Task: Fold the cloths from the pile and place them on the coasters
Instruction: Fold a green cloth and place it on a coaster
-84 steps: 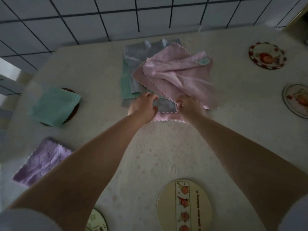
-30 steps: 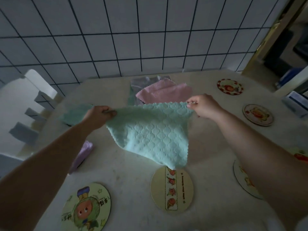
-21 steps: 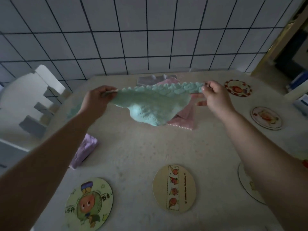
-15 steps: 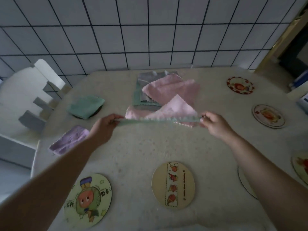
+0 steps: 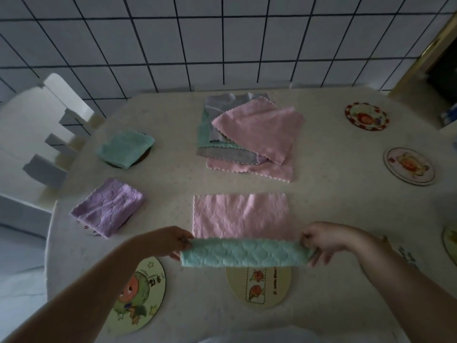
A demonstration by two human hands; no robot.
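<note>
A single head-worn wide-angle camera looks forward and steeply down at the table (image 5: 321, 199) from close above; the tiled wall (image 5: 222, 40) fills the upper frame.

Two hands are in view, the left hand (image 5: 170, 242) and the right hand (image 5: 324, 240).

Two folded cloths lie at the left: a green one (image 5: 124, 149) and a purple one (image 5: 108, 210).

One green cloth (image 5: 244, 255) is held and one pink cloth (image 5: 241, 215) lies flat.

One pile (image 5: 249, 134) remains; its number of cloths is unclear.

Five bare coasters are fully seen: (image 5: 138, 295), (image 5: 258, 285), (image 5: 366, 116), (image 5: 409, 166), and a sliver (image 5: 450, 240).
</note>
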